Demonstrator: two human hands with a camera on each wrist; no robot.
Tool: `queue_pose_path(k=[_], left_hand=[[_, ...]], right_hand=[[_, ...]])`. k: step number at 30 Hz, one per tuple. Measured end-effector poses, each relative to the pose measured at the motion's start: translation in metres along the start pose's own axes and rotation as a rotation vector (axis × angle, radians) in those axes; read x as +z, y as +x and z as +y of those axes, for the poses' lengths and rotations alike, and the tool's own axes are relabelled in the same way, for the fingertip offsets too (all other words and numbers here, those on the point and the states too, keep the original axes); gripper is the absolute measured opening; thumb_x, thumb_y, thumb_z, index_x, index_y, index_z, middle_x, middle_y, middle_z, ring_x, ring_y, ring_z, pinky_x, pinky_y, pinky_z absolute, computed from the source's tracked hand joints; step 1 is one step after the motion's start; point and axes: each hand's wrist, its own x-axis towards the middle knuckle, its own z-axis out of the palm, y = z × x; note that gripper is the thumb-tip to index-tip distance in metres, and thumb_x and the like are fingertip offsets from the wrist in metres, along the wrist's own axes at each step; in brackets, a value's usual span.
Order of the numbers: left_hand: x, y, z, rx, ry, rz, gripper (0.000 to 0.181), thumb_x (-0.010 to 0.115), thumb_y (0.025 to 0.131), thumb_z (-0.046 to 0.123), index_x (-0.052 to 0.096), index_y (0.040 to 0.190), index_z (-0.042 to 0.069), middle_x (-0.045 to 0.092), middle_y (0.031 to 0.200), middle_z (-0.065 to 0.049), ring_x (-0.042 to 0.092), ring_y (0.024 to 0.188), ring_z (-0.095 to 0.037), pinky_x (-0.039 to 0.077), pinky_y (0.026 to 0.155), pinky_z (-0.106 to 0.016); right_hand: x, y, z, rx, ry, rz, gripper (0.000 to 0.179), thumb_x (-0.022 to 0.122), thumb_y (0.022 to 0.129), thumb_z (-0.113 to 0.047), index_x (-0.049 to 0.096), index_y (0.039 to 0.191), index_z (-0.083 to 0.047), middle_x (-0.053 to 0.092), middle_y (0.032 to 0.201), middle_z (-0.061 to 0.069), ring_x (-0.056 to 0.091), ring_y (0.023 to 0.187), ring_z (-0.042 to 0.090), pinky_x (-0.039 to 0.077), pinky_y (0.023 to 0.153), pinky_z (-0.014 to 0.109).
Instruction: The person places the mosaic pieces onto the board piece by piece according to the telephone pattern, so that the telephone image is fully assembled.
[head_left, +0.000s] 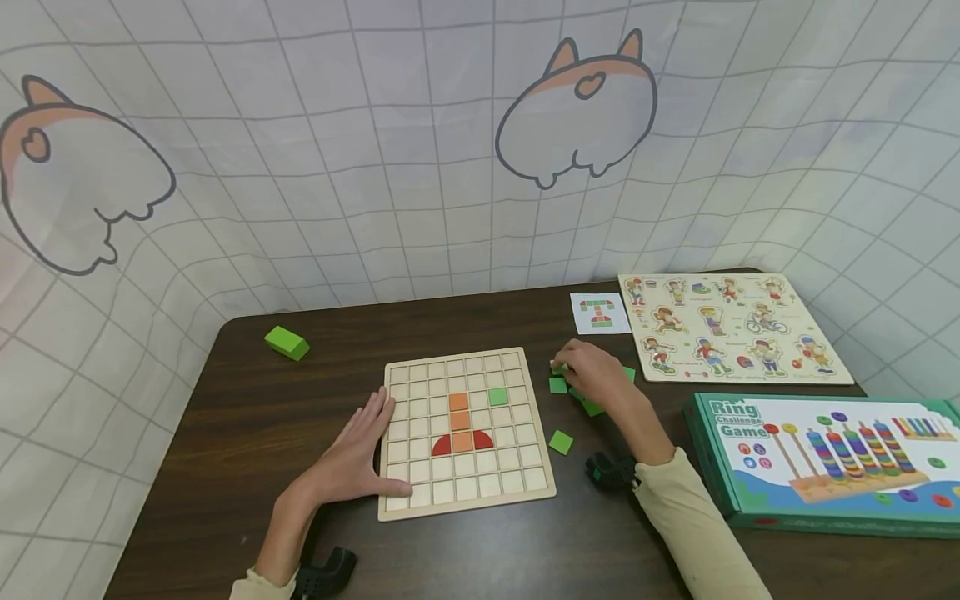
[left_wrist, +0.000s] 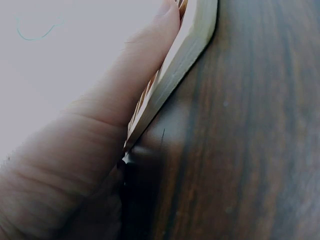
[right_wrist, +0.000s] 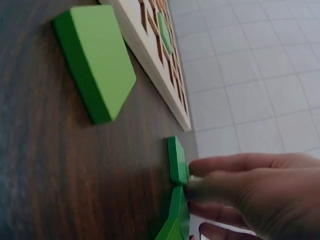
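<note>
A wooden grid board (head_left: 412, 500) lies in front of me, with three orange squares (head_left: 459, 421) in a column, red quarter-round pieces (head_left: 442, 446) on both sides of the lowest, and a green square (head_left: 498, 397) up to the right. My left hand (head_left: 348, 458) rests against the board's left side, fingers extended along the edge, thumb over the lower left corner. To the right of the board, my right hand (head_left: 600, 375) pinches a small green block (head_left: 558, 368) over several green blocks (head_left: 592, 408), partly hidden beneath the hand. A loose green block (right_wrist: 97, 60) lies nearer the board.
A pattern card (head_left: 600, 314) lies at the back, beside a picture puzzle board (head_left: 720, 325). The Ring Challenge Game box (head_left: 825, 458) occupies the right side. A bright green block (head_left: 287, 342) sits at the back left. A white gridded cloth (head_left: 420, 208) hangs behind the table.
</note>
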Motion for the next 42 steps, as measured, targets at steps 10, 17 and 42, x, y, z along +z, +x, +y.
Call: queue_pose_path(k=[10, 17, 42], left_hand=[[0.001, 0.001, 0.000, -0.007, -0.002, -0.003, 0.128, 0.081, 0.067, 0.058, 0.007, 0.156, 0.003, -0.005, 0.164, -0.016, 0.000, 0.152, -0.038, 0.008, 0.118, -0.061], [0.000, 0.001, 0.000, -0.024, -0.004, 0.001, 0.129, 0.081, 0.066, 0.060, 0.008, 0.156, 0.004, -0.005, 0.165, -0.013, -0.001, 0.152, -0.036, 0.007, 0.118, -0.058], [0.001, 0.000, 0.001, -0.022, 0.002, 0.003, 0.128, 0.081, 0.066, 0.060, 0.008, 0.157, 0.006, -0.005, 0.165, -0.012, -0.001, 0.153, -0.034, 0.007, 0.119, -0.057]], right_hand=[[-0.001, 0.003, -0.001, -0.099, 0.084, 0.103, 0.018, 0.068, 0.090, -0.015, 0.073, 0.107, -0.010, 0.065, 0.110, 0.009, 0.065, 0.087, 0.022, 0.052, 0.070, 0.037], [-0.002, 0.016, -0.051, -0.251, 0.152, 0.047, 0.020, 0.068, 0.091, -0.021, 0.072, 0.109, -0.013, 0.067, 0.112, 0.005, 0.065, 0.099, 0.020, 0.055, 0.084, 0.038], [0.043, 0.060, -0.163, -0.280, -0.010, -0.094, 0.015, 0.065, 0.094, -0.021, 0.074, 0.106, -0.018, 0.069, 0.110, -0.004, 0.063, 0.100, 0.014, 0.053, 0.085, 0.027]])
